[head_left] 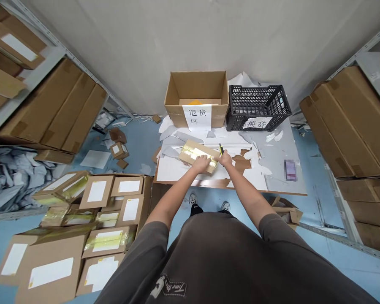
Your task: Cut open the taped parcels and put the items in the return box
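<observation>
A flat cardboard parcel sealed with yellowish tape lies on the table in front of me. My left hand rests on its near edge, fingers curled down over the cardboard. Just right of the parcel, my right hand is closed round a small yellow-and-black cutter, whose tip points away from me beside the parcel's right end.
An open cardboard box with a paper label and a black plastic crate stand at the table's back. Torn paper and cardboard scraps litter the tabletop. Several labelled parcels are heaped at my left. Shelves with large cartons flank both sides.
</observation>
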Demonstrator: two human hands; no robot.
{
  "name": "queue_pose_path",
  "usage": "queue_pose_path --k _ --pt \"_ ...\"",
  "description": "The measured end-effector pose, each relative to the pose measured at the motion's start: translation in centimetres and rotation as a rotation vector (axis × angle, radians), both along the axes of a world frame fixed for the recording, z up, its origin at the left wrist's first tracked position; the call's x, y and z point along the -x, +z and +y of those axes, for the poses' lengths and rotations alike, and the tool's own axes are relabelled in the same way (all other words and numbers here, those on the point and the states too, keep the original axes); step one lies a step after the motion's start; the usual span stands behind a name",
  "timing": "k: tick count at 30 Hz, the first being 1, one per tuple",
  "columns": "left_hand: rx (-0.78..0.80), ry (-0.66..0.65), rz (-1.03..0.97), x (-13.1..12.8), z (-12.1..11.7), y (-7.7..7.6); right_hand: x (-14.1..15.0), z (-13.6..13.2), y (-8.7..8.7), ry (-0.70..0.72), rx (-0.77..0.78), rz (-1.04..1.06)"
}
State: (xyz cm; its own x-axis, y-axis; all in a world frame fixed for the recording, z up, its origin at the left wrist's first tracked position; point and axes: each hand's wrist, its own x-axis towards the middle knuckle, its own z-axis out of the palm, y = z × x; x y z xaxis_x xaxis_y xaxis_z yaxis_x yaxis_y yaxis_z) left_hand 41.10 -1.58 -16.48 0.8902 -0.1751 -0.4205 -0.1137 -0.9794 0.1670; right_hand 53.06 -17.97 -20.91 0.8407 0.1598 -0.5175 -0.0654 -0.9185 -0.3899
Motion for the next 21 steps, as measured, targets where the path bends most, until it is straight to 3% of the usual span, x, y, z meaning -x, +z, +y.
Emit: queue_pose_path --k 6,12,21 --pt "-0.015 -0.012 0.015 -0.8 -0.1 0.2 1.3 -0.9 0.1 -0.036 -0.075 0.039" --pt "-0.003 0.079 0.047 0.2 -1.2 -0.2 2.0 -0.7 -0.4 -0.154 -0.155 0.110" --pt "-0.029 0.216 0.006 1.1 -3.6 0.2 2.3 -0.4 -0.5 -0.213 -0.110 0.065"
